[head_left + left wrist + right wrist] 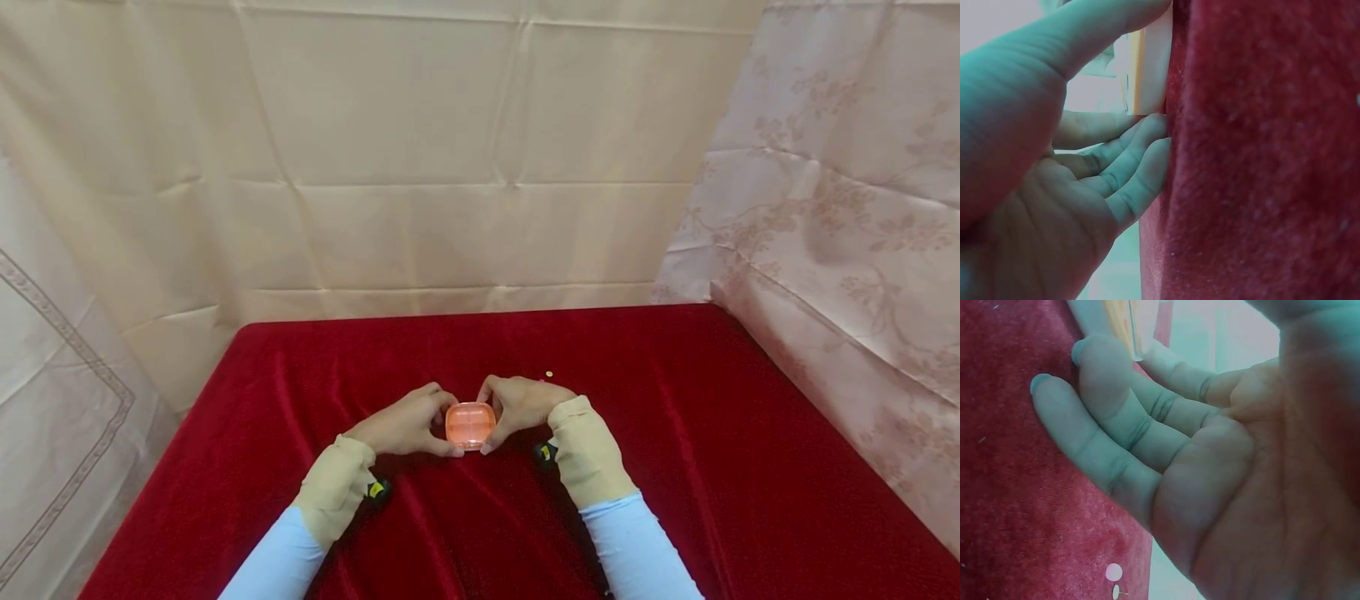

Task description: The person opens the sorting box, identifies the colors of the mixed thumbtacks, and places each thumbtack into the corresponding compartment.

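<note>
A small orange compartment box (470,425) with rounded corners and a clear lid sits on the red cloth, between both hands. My left hand (408,423) grips its left side, thumb at the near edge and fingers toward the far edge. On the opposite side my right hand (527,403) holds it the same way. The left wrist view shows the box's pale side wall (1155,62) between thumb and fingers. In the right wrist view the box (1094,315) is cut off at the top, and its inside is hidden in both wrist views.
Red velvety cloth (660,467) with creases covers the table. Just beyond my right hand lie a small yellowish piece (549,374) and a pink disc (1114,572); a pale thumbtack (1116,592) shows beside the disc. A beige curtain (420,150) hangs behind the table.
</note>
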The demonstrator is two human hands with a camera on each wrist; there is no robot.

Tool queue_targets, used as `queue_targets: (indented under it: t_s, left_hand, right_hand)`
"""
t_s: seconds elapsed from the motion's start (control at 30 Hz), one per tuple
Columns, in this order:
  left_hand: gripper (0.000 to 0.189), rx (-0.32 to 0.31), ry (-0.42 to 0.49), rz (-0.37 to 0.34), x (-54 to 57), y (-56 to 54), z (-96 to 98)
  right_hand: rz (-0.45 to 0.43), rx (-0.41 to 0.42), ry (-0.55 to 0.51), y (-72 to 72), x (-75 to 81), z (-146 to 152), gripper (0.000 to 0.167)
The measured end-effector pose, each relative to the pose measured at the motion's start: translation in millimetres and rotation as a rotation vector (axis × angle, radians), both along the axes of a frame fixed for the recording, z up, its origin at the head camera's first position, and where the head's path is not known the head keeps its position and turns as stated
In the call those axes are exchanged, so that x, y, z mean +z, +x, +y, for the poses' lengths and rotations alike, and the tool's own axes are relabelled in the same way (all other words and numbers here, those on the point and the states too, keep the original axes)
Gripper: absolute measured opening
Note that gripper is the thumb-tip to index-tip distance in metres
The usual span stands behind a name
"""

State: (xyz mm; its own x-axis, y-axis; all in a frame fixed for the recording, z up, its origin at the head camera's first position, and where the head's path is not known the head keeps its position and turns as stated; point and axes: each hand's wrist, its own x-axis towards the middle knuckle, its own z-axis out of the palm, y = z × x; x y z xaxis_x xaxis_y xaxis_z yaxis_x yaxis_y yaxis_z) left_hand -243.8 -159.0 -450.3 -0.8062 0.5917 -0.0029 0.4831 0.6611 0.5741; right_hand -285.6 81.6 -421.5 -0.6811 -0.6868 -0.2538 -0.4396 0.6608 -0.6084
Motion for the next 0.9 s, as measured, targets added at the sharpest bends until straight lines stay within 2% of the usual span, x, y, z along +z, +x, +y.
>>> queue_targets:
  t_s: [0.33, 0.5, 0.7, 0.9]
  left_hand:
    - [0.059, 0.011, 0.007, 0.009, -1.6, -0.8, -1.8]
    - [0.061, 0.035, 0.007, 0.004, -1.0, -0.6, -1.3]
    - [0.063, 0.053, 0.004, -0.01, -1.5, -1.1, -1.3]
    - [0.063, 0.051, 0.007, -0.012, -1.2, -0.9, -1.1]
  right_hand:
    - [-0.018, 0.028, -0.07, -6.3, 2.0, 8, 0.052]
    - [-0.033, 0.0, -0.074, -9.2, 1.4, 11, 0.051]
    - [-0.114, -0.033, -0.123, -11.3, -0.2, 14, 0.052]
    - [-0.176, -0.041, -0.19, -13.6, -1.9, 17, 0.044]
